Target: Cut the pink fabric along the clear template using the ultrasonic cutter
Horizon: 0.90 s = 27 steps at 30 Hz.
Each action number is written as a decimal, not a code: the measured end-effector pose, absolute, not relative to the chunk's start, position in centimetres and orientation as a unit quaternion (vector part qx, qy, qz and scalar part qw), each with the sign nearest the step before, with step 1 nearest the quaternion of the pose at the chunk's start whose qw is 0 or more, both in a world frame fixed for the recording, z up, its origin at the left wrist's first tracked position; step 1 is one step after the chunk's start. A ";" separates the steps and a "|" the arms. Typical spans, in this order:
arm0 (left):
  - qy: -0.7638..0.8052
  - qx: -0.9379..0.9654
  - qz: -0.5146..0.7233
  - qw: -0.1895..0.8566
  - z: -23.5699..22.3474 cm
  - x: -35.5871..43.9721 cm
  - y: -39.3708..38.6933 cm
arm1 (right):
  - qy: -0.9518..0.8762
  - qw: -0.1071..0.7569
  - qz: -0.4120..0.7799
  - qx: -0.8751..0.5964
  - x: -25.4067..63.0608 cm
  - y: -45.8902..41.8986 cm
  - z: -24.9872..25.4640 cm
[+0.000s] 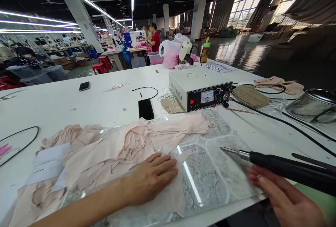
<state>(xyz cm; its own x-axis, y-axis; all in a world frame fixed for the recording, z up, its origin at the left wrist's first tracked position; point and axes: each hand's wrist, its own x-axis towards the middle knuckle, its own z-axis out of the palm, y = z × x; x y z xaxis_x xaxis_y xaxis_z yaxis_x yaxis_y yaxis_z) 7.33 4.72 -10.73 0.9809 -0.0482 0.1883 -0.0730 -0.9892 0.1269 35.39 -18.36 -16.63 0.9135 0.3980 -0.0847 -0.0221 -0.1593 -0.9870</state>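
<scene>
My left hand (150, 177) lies flat, fingers stretched out, on pale pink fabric (126, 146) spread over a clear glass plate (207, 171) at the table's near edge. My right hand (283, 199) sits at the lower right just under a black-handled tool with a metal tip (275, 165); its fingers are partly blurred and the grip on the handle is unclear. The tool's tip points left over the glass plate. A black cable runs from the tool toward a white control box (199, 88) with a meter and knobs.
On the white table (65, 104) lie two black phones (146, 109) (84, 86), a paper slip (48, 164), elastic rings, tan pattern pieces (249, 95) and a metal bowl (312, 106). A plastic bag (170, 53) and bottle (205, 51) stand farther back. A person in red (154, 38) works at a distant table.
</scene>
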 end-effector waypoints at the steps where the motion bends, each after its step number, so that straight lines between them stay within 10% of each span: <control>1: -0.036 0.993 0.095 0.065 -10.8 7.4 4.7 | -0.141 0.605 0.191 -0.760 34.9 -18.8 -16.7; 9: -0.058 0.986 0.145 0.054 -11.4 10.0 5.1 | -0.614 0.466 0.028 -0.636 30.0 -10.8 -14.0; 27: -0.019 0.950 0.066 0.305 -11.1 12.6 6.1 | -0.709 0.418 -0.117 -0.556 25.3 -13.1 -15.3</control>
